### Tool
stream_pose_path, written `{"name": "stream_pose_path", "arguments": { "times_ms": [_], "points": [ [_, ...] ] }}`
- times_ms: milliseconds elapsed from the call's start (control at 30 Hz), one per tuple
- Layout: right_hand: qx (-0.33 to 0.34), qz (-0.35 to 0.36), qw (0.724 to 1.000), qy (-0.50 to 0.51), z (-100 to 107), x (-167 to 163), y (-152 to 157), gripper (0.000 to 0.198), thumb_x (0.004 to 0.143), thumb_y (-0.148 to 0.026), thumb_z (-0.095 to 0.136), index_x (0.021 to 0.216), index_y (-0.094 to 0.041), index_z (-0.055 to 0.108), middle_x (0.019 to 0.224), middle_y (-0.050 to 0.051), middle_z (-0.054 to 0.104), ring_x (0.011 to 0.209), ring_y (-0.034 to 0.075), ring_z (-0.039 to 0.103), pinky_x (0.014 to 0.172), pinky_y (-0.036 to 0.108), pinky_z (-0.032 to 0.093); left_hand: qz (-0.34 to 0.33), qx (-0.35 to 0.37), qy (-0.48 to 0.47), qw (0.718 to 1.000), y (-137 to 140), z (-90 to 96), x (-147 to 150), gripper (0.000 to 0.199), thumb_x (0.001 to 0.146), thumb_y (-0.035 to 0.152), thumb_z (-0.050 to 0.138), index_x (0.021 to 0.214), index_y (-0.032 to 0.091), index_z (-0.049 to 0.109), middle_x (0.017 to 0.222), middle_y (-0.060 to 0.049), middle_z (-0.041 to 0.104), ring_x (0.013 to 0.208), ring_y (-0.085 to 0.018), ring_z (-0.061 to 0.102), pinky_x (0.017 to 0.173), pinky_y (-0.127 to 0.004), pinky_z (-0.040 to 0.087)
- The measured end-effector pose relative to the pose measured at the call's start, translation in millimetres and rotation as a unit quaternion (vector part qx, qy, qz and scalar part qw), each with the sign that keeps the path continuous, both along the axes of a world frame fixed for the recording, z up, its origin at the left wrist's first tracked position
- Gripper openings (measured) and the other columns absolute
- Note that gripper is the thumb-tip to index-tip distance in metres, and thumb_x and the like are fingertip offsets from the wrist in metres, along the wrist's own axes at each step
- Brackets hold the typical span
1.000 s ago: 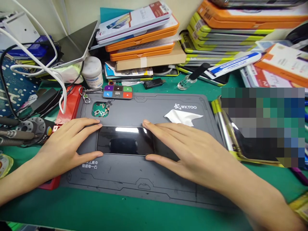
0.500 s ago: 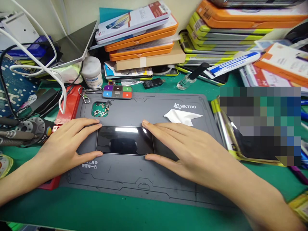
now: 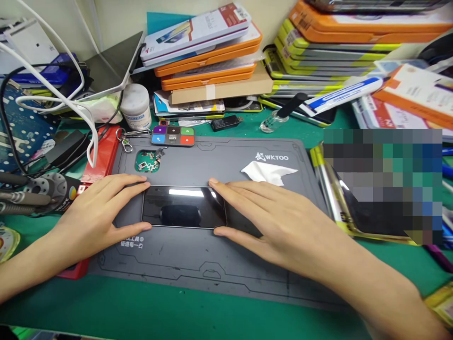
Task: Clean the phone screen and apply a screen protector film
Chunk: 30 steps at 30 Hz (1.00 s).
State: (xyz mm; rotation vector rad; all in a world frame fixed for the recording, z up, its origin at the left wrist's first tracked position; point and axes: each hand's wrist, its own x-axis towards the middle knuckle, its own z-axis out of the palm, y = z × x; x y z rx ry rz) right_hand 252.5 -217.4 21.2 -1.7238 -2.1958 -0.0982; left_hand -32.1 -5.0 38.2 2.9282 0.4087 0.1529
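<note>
A black smartphone [image 3: 184, 207] lies flat, screen up, on a grey work mat [image 3: 177, 278], its long side running left to right. My left hand [image 3: 97, 212] grips its left end, thumb at the near corner and fingers at the far corner. At the right end my right hand [image 3: 262, 215] does the same, with thumb and forefinger at the two corners. A bright strip of light reflects in the screen. Beyond my right hand lies a crumpled white wipe [image 3: 271, 172]. Small metal parts [image 3: 147, 162] sit in a recess of the mat past my left fingers.
Behind the mat are stacked orange boxes [image 3: 208, 61], a white paste jar [image 3: 135, 107], a small glass bottle [image 3: 274, 121] and a coloured magnetic-looking case [image 3: 172, 136]. A red box [image 3: 101, 156] and white cables [image 3: 92, 127] crowd the left. A blurred-out device lies right.
</note>
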Motion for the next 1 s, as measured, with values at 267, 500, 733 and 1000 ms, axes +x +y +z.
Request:
{"name": "stream_pose_path", "arguments": {
  "times_ms": [267,500,733,1000],
  "points": [
    [-0.004,-0.002,1.000,-0.001,-0.4,-0.2,0.1,0.058,0.105,-0.036,0.063,0.151,-0.003,0.051,0.129,0.022,0.075,0.113,0.034,0.073,0.092,0.048,0.062,0.001,-0.006,-0.004,1.000,0.3,-0.4,0.0,0.064,0.099,0.063,0.063,0.153,0.032,0.053,0.153,-0.009,0.061,0.135,-0.035,0.064,0.114,-0.058,0.052],
    [-0.007,0.000,1.000,-0.002,-1.9,1.1,-0.6,0.059,0.105,-0.037,0.063,0.153,-0.004,0.050,0.131,0.022,0.074,0.114,0.034,0.073,0.092,0.049,0.062,0.003,-0.004,-0.002,1.000,0.1,-0.4,-0.6,0.064,0.099,0.063,0.063,0.155,0.032,0.052,0.154,-0.009,0.061,0.136,-0.035,0.063,0.115,-0.058,0.052],
    [-0.004,-0.001,1.000,-0.001,-1.2,0.9,0.1,0.058,0.106,-0.037,0.062,0.154,-0.007,0.049,0.129,0.021,0.075,0.113,0.033,0.073,0.092,0.049,0.063,0.000,-0.002,-0.003,1.000,0.4,-1.0,-0.5,0.064,0.099,0.064,0.062,0.154,0.032,0.052,0.153,-0.009,0.061,0.135,-0.035,0.064,0.114,-0.057,0.053],
    [-0.004,0.005,1.000,-0.001,-0.3,1.3,1.0,0.054,0.106,-0.036,0.061,0.148,-0.003,0.053,0.130,0.023,0.075,0.112,0.033,0.073,0.092,0.050,0.063,-0.003,0.005,0.000,1.000,0.4,-0.6,-0.9,0.064,0.100,0.066,0.060,0.153,0.031,0.051,0.153,-0.010,0.061,0.135,-0.035,0.064,0.114,-0.058,0.053]
  ]
}}
